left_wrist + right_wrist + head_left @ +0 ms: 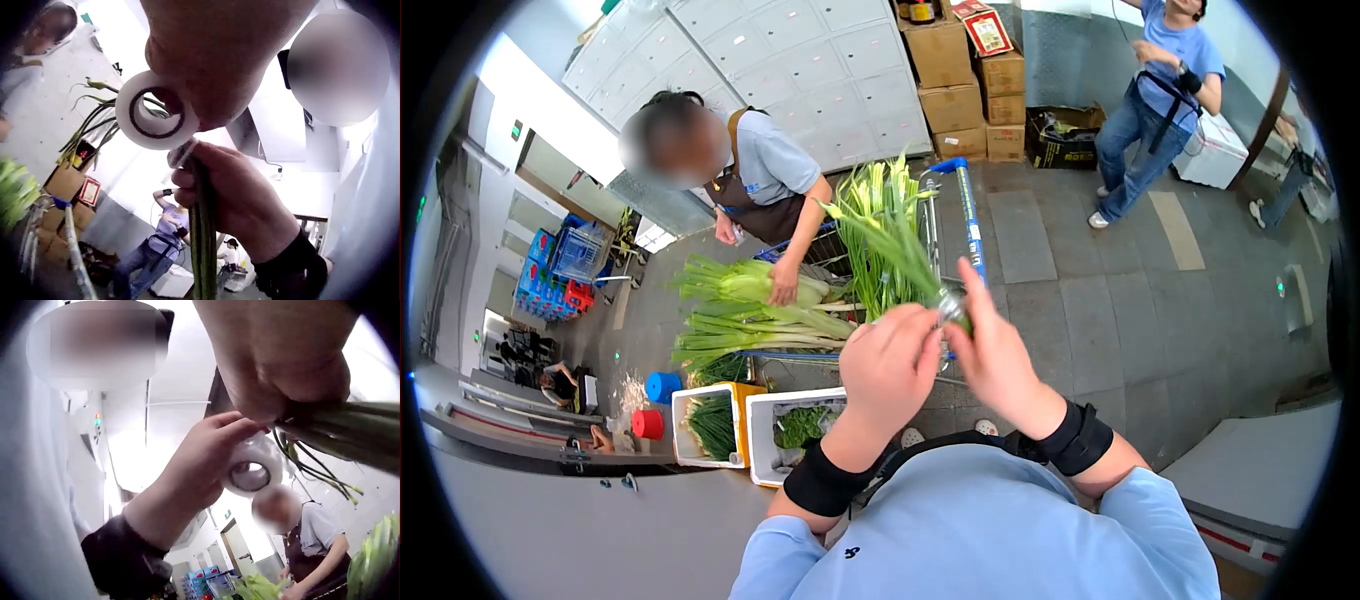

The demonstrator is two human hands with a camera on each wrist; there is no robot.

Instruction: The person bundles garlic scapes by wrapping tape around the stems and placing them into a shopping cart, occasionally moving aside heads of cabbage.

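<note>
In the head view my left hand [890, 355] and right hand [1005, 365] meet in front of my chest. My right hand grips a bunch of garlic scapes [908, 250], its budded tips pointing away from me. A roll of clear tape [130, 119] hangs at my left hand, which holds it close against the bunch. Around the stems near the right thumb, a shiny band of tape [182, 154] shows in the left wrist view. Below lies a shopping cart [968, 215] loaded with more garlic scapes [862, 240] and long leafy green stalks [750, 325].
A person in a brown apron [760, 205] touches the leafy stalks at the cart's far left. White foam boxes [765, 440] with greens stand at lower left, near red [647, 424] and blue [663, 387] stools. Cartons [950, 105] stack by lockers [800, 60]; another person [1145, 120] stands at back right.
</note>
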